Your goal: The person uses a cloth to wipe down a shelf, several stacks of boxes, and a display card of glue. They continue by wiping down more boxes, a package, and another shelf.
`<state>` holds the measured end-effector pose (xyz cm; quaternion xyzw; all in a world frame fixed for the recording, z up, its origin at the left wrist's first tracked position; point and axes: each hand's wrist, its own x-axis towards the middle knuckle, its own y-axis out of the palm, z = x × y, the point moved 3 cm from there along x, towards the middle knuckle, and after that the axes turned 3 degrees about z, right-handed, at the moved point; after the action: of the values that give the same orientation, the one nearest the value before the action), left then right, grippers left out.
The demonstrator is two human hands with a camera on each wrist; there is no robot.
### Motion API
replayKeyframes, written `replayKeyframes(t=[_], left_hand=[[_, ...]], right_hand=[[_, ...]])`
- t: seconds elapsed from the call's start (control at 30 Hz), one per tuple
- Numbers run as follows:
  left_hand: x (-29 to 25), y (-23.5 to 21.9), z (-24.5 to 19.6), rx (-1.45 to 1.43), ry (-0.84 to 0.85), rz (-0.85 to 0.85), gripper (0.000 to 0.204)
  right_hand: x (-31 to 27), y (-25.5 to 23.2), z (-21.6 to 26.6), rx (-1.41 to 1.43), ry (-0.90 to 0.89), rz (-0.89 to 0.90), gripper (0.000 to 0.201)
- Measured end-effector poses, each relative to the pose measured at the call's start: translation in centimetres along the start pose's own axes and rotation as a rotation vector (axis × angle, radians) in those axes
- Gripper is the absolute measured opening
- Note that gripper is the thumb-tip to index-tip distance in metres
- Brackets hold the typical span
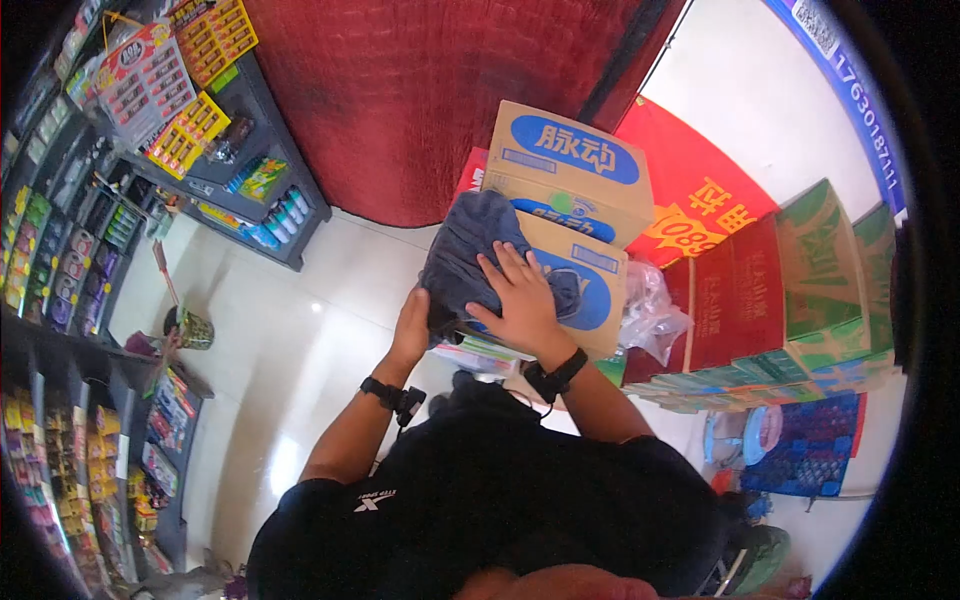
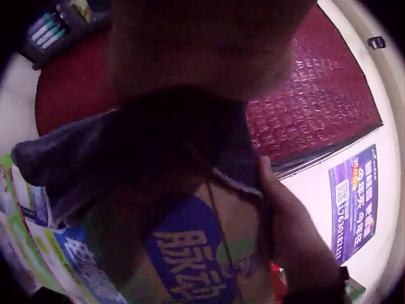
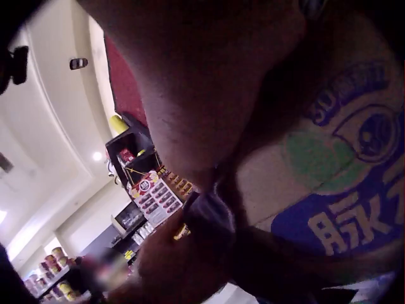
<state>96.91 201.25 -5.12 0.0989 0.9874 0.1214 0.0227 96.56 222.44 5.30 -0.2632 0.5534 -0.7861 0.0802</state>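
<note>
A dark blue-grey cloth [image 1: 465, 255], possibly a garment, lies bunched over cardboard cartons. My right hand [image 1: 522, 305] rests on top of it, fingers spread and straight. At the cloth's left edge, my left hand [image 1: 405, 328] touches its side; the fingers are partly hidden, and I cannot tell whether they curl round it. Beneath the cloth is a carton [image 1: 600, 285] with blue ovals, and its printed side [image 2: 183, 253] shows large white characters in the left wrist view. Dark folds of the cloth [image 3: 212, 215] show between the two hands in the right wrist view.
Another carton [image 1: 565, 150] stands behind. Crumpled clear plastic [image 1: 650, 315] and stacked red and green boxes [image 1: 745, 300] are on the right. Shop shelves [image 1: 270, 190] line the left, past a tiled floor [image 1: 300, 320]. A dark red curtain-like panel [image 1: 400, 100] hangs at the back.
</note>
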Motion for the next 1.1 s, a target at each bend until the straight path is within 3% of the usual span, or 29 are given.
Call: replayKeyframes(t=[0.07, 0.13, 0.17, 0.27, 0.33, 0.4, 0.47, 0.5, 0.57, 0.6, 0.67, 0.7, 0.9, 1.03, 1.07, 1.1], left_hand=[[1.6, -0.8, -1.4, 0.004, 0.037, 0.099, 0.062], [3.7, -1.5, -2.6, 0.206, 0.175, 0.268, 0.065], [5.2, -1.7, -2.6, 0.223, 0.156, 0.283, 0.065], [8.9, -0.9, -2.6, 0.061, 0.037, 0.385, 0.068], [10.3, -0.3, -3.9, -0.261, -0.002, 0.262, 0.072], [12.0, -2.0, -0.5, -0.235, -0.001, 0.301, 0.076], [13.0, -3.7, 6.1, -0.189, -0.203, 0.378, 0.078], [13.1, -4.4, 8.6, -0.197, -0.206, 0.386, 0.078], [12.7, -5.0, 12.0, -0.232, -0.278, 0.621, 0.072], [12.5, -4.2, 11.1, -0.235, -0.274, 0.622, 0.072], [11.0, -2.9, 8.8, -0.707, -0.530, 0.425, 0.062], [11.0, -4.1, 11.0, -0.640, -0.543, 0.399, 0.060], [4.8, -4.3, 4.3, -0.298, -0.600, 0.398, 0.062], [6.0, -3.5, -1.2, -0.020, -0.566, 0.471, 0.064], [6.6, -3.5, -3.0, 0.048, -0.545, 0.503, 0.065], [7.6, -3.7, -3.4, 0.059, -0.410, 0.611, 0.072]], right_hand=[[1.2, 0.3, 0.2, 0.019, 0.035, -0.009, 0.077], [1.9, 1.0, 0.5, 0.001, 0.078, -0.027, 0.078], [2.0, 1.0, 0.6, -0.016, 0.074, -0.027, 0.078], [2.1, 0.8, 0.3, 0.001, 0.084, -0.041, 0.078], [2.7, 0.4, 0.3, 0.029, 0.068, -0.061, 0.078], [2.6, 0.3, 0.2, 0.034, 0.107, 0.012, 0.078], [2.7, 0.4, -0.1, 0.040, 0.114, 0.012, 0.078], [2.7, 0.6, -0.3, 0.053, 0.112, 0.009, 0.079], [2.7, 0.6, -0.4, 0.084, 0.108, 0.018, 0.079], [2.9, 0.5, -0.6, 0.081, 0.106, 0.018, 0.079], [3.0, 0.8, -0.7, 0.083, 0.101, 0.029, 0.079], [3.3, 0.9, -0.9, 0.095, 0.104, 0.030, 0.079], [4.1, 0.5, -1.3, 0.098, 0.121, 0.052, 0.078], [4.7, 1.7, -1.3, 0.034, 0.170, 0.044, 0.077], [4.6, 2.1, -1.0, 0.019, 0.191, 0.030, 0.077], [4.9, 2.2, -1.1, -0.002, 0.224, 0.016, 0.076]])
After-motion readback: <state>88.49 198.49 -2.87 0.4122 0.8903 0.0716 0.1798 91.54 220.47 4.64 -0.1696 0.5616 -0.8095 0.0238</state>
